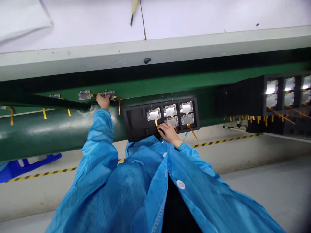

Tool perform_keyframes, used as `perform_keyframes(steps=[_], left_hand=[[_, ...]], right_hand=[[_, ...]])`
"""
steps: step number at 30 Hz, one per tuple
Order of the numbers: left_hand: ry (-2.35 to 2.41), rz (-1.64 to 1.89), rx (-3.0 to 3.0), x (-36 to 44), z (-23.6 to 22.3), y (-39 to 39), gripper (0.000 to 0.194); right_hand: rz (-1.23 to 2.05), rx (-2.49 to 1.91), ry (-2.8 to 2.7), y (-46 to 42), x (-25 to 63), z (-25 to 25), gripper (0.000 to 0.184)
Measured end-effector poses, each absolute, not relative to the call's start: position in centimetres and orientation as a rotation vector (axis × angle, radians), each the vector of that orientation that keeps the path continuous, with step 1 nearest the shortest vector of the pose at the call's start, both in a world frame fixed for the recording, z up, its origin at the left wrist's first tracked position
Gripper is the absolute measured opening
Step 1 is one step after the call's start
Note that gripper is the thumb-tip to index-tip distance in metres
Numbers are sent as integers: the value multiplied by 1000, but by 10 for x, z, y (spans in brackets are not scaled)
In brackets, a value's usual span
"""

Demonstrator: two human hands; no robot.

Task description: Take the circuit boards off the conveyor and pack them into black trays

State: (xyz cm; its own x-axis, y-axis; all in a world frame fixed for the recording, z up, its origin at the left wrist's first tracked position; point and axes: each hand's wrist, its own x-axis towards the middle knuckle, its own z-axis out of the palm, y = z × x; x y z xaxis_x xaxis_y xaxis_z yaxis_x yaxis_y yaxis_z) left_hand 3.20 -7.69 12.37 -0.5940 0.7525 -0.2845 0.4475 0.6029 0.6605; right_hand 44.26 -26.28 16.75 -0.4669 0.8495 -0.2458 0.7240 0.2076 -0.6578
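My left hand (103,101) is closed on a small circuit board (109,94) lying on the green belt, its orange ribbon cable (118,105) hanging down over the near edge. A black foam tray (136,121) rests in front of my body, holding several circuit boards with silvery plates. Over its near side my right hand (170,134) is curled, fingertips closed at the end of an orange ribbon cable (156,124). That cable comes from a board (154,114) in the tray's upper row. My right hand partly covers a lower-row board (172,121).
More circuit boards (84,94) lie along the belt (145,84) to the left. Filled black trays (267,94) stand at the right, with several ribbon ends hanging out. A white shelf edge (170,48) runs above the belt. A blue plastic object (29,168) is low at left.
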Motion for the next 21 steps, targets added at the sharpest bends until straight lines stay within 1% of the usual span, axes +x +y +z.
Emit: perform_keyframes(steps=[3,5,7,11,14,16,18,21], left_hand=[[2337,965,708,46,128,-96,32],[2268,1165,620,57,132,-115,27],[2183,1344,576,66,138,-137,28],[1953,1569,572,79,155,-181,40],[1788,1627,599,89,174,-204,50],[1717,1624,614,100,186,-214,55],[1648,1606,618,116,194,-223,56],[1520,1531,630,147,199,-236,56]], right_hand=[[1083,-1468,-2432,-254,431,172,32],[1097,-1418,-2515,-249,422,174,36],[1109,-1392,-2594,-247,413,177,41],[1079,-1446,-2661,-245,404,179,52],[1061,-1452,-2665,-243,402,179,58],[1054,-1430,-2663,-242,404,178,58],[1052,-1400,-2649,-241,407,176,54],[1031,-1400,-2548,-240,416,174,41]])
